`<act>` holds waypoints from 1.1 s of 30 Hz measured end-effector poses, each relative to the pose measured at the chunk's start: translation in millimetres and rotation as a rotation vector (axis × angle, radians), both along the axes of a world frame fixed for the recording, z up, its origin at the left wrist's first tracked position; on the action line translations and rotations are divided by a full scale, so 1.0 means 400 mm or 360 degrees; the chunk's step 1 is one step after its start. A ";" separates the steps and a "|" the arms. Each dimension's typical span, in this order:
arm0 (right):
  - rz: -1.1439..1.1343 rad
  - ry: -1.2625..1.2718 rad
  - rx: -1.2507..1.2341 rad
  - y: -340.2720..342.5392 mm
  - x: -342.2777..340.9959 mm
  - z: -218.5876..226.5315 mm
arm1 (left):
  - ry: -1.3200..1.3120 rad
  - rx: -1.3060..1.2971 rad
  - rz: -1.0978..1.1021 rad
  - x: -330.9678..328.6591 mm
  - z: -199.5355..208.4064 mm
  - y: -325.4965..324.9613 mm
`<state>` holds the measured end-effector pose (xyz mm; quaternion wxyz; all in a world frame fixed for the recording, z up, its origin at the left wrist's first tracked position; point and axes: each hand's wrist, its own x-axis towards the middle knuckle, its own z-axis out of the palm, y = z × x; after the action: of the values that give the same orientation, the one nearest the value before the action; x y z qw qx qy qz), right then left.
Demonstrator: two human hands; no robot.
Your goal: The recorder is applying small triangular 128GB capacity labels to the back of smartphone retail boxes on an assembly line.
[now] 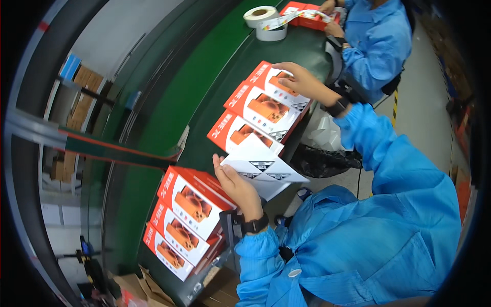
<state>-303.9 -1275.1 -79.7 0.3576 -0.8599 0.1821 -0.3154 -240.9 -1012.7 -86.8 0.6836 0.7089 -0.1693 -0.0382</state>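
My left hand (239,190) holds several white printed sheets (263,166) with black triangle marks, fanned out between thumb and fingers. They overlap the lower part of the nearest of three red-and-white boxes (244,132), which lie in an overlapping row on the dark green bench. An orange device is pictured on each box. At the far end of this row, my right hand (302,84) rests on the farthest box (280,88), fingers stretched over its top and thumb on its printed face. Whether it grips the box is hard to see.
A stack of similar boxes (189,204) stands at the near left of the bench (212,94). Farther off are label rolls (260,16) and a co-worker in blue (378,41) handling a red box (307,20). A black bag (325,159) with white waste hangs below the edge.
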 end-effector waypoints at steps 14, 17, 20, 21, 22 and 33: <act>0.1517 0.0184 -0.0209 0.496 -0.017 0.205 | 0.0351 -0.0311 -0.0258 -0.117 0.187 0.314; 0.1724 0.0207 0.0052 0.538 0.003 0.207 | -0.0031 -0.0062 -0.0010 -0.119 0.170 0.354; 0.1876 0.0401 0.0033 0.585 0.021 0.217 | -0.0016 -0.0107 0.0036 -0.127 0.180 0.396; 0.1930 0.0466 0.0015 0.603 0.027 0.224 | -0.0013 -0.0109 0.0057 -0.131 0.182 0.412; 0.1982 0.0532 -0.0005 0.619 0.033 0.228 | -0.0035 -0.0061 0.0117 -0.135 0.183 0.428; 0.1684 0.0063 -0.0357 0.800 0.062 0.195 | -0.0229 -0.0092 0.0468 -0.134 0.150 0.560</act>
<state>-279.1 -955.0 -1.9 0.3700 -0.8729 -0.3039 -0.0935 -294.6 -788.9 -26.9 0.6882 0.7069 -0.1134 0.1180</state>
